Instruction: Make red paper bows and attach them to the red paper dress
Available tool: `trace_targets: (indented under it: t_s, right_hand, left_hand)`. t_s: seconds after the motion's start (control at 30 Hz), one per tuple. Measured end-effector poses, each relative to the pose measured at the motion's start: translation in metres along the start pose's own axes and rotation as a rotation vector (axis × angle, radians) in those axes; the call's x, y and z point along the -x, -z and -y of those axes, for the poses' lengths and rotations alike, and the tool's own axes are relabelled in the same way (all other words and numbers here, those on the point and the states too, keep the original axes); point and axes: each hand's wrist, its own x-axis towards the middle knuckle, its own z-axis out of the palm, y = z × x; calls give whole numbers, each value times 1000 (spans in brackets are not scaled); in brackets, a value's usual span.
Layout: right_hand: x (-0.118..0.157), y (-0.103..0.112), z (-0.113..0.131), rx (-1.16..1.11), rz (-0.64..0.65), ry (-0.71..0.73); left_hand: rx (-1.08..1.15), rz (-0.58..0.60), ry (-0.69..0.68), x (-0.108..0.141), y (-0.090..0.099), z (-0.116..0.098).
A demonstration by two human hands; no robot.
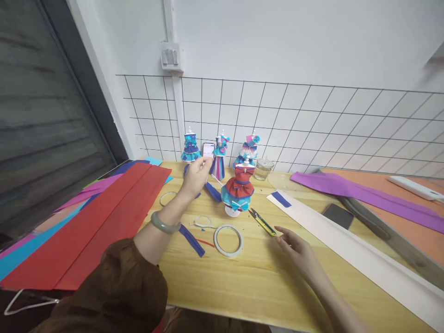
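My left hand [198, 178] is raised toward the back of the table, its fingertips pinched together. Whatever they hold, if anything, is too small to make out. Just behind it stands a mini dress form [219, 162] in a striped paper skirt. To its right, nearer me, is a mini dress form in a red and blue paper dress [238, 188] with bows. My right hand [296, 249] hovers low over the table, fingers loosely apart, by the handle end of yellow thread snips [264, 224]. A roll of double-sided tape [229, 241] lies between my hands.
Red crepe paper [104, 222] and other coloured sheets cover the left side. A long white paper strip [347, 245], a dark phone [338, 216] and purple paper [360, 196] lie right. Blue strips [192, 240] are scattered centrally. A glass of liquid [263, 169] stands at the back.
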Motion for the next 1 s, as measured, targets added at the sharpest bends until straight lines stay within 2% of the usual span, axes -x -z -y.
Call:
trace_targets:
  t_s: [0.13,0.27,0.4,0.53,0.63,0.8,0.9,1.0]
  right_hand:
    - [14,-9,-3,-67,37,5]
    - [22,-17,-5,14,86,19]
    - [27,-22,-4,81,78,47]
    - [35,-23,-1,101,45,53]
    - [44,-26,3,113,41,39]
    - [61,-44,20,105,167,60]
    - [66,-62,38,103,241,158]
    - [63,-81,62,66,216,311]
  left_hand:
    - [-301,239,93,33,31,31]
    - [-594,404,112,67,54,57]
    - [-661,503,127,91,66,60]
    - [-691,622,166,103,79,60]
    - [-732,650,204,111,90,67]
    - [-739,643,255,121,101,81]
    - [-675,629,228,123,101,74]
    - [-578,625,188,124,98,52]
